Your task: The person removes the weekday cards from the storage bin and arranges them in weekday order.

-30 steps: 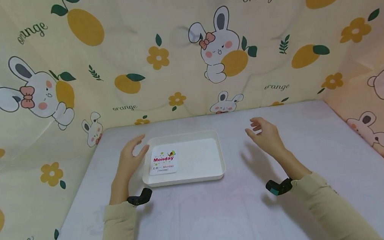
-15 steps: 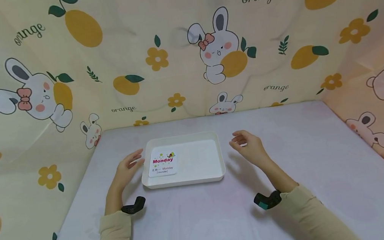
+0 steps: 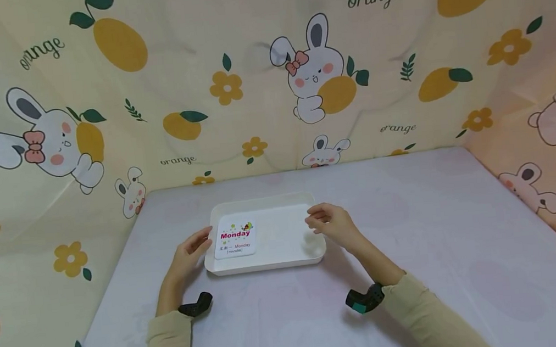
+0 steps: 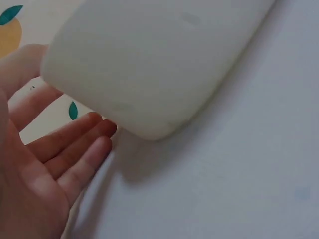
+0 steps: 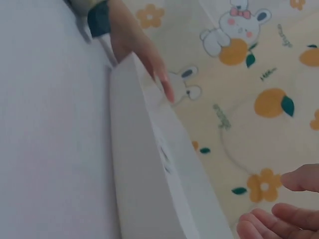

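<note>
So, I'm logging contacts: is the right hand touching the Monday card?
Apart: in the head view, a bare stretch of white tray separates the right hand from the Monday card.

We find the tray (image 3: 283, 233) on the table (image 3: 271, 317), with the Monday card (image 3: 234, 238) inside at its left end. We see the left hand (image 3: 184, 261) beside the left rim, the right hand (image 3: 336, 226) above the right end, and the backdrop cloth (image 3: 260, 87) behind.

Left hand (image 3: 185, 259) and right hand (image 3: 338, 226) reach forward, fingers (image 4: 87, 164) relaxed.
</note>
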`<state>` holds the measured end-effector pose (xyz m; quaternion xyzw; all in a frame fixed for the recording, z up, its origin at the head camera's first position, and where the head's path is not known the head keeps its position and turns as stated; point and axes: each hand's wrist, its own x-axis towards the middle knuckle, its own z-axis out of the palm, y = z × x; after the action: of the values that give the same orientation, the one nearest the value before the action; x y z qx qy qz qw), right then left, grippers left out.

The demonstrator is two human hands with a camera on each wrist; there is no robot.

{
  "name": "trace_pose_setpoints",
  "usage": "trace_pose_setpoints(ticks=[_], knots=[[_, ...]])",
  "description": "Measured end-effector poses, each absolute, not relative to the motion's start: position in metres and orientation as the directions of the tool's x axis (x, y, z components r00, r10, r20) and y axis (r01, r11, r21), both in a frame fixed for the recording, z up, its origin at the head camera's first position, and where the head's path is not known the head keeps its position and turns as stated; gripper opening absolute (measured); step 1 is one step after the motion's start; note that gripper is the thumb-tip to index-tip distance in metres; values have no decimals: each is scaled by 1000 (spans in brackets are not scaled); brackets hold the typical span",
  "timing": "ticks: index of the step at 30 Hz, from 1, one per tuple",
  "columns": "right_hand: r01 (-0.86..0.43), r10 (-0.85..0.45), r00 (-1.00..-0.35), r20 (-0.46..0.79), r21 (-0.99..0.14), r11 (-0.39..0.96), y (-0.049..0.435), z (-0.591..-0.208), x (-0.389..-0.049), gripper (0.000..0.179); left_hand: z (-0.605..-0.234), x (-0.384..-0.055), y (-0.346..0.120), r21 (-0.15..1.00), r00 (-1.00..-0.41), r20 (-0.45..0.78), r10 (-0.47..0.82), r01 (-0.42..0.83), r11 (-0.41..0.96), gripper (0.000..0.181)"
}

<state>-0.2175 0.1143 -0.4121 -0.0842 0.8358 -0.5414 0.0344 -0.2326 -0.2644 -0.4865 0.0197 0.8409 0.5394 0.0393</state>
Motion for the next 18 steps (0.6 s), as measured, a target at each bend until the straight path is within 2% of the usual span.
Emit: trace_pose_setpoints(ticks=[11,18], knots=[[-17,-249,-966,-69,-944,329,71,-427,-219,34,-493,-231,-264,912,-997,-31,76,3,410,49],[100,-297,-940,-169,-967,236,51,-437,-224,37,-492,-230,-262,918,-997,-14,75,17,397,46]])
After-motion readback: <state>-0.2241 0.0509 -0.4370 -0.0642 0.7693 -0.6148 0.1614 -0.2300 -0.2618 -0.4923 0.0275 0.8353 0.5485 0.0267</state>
